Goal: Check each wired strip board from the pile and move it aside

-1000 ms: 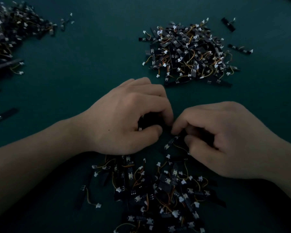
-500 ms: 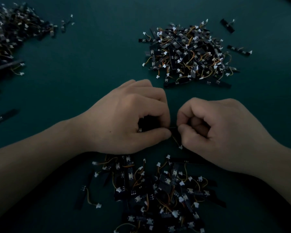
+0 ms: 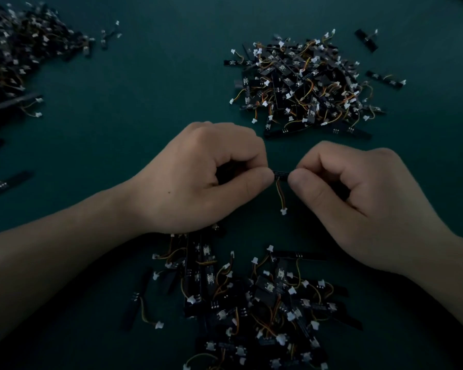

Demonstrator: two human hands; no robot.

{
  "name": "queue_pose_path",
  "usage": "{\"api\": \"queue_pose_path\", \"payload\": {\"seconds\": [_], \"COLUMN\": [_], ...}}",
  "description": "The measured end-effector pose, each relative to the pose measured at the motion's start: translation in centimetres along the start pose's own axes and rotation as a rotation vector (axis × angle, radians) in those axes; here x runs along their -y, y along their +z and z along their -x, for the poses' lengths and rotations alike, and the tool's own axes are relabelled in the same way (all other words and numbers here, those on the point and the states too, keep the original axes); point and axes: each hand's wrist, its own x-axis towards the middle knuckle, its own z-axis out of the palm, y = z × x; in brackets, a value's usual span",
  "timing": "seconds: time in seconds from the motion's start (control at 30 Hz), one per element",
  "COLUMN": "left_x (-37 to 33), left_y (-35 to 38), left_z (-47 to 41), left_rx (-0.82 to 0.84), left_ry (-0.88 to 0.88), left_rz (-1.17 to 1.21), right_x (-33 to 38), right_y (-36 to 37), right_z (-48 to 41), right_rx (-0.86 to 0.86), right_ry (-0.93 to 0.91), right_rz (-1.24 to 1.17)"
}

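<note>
We pinch one strip board [image 3: 280,174] between our curled left hand [image 3: 198,180] and right hand [image 3: 358,198], above the near pile [image 3: 251,303]; its wire hangs down.

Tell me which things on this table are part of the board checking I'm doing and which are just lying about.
In the job: strip board pinched between left hand and right hand; near pile below the hands; far pile, likely the checked ones.
Lying about: left heap; lone board at the left edge; stray board at the top right.
</note>
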Motion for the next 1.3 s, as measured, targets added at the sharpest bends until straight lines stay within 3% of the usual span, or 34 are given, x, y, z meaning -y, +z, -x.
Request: {"api": "queue_pose_path", "payload": {"seconds": [0.67,0.87,1.1,1.3], "left_x": [0.0,-0.2,-0.2,-0.6], "left_y": [-0.2,-0.2,-0.6,-0.7], "left_z": [0.1,0.1,0.4,0.0], "left_rx": [0.04,0.066,0.087,0.256], "left_ry": [0.041,0.005,-0.108,-0.05], "left_rz": [0.005,0.092,0.171,-0.162], "right_x": [-0.2,-0.4,-0.8,-0.6], "right_y": [-0.1,-0.5,-0.4,-0.3], "right_z": [0.2,0.4,0.1,0.3], "right_rx": [0.026,0.157,-0.153,-0.056], "right_ry": [-0.081,-0.104,0.015,0.002], "right_rz": [-0.084,-0.138,-0.309,-0.21]}}
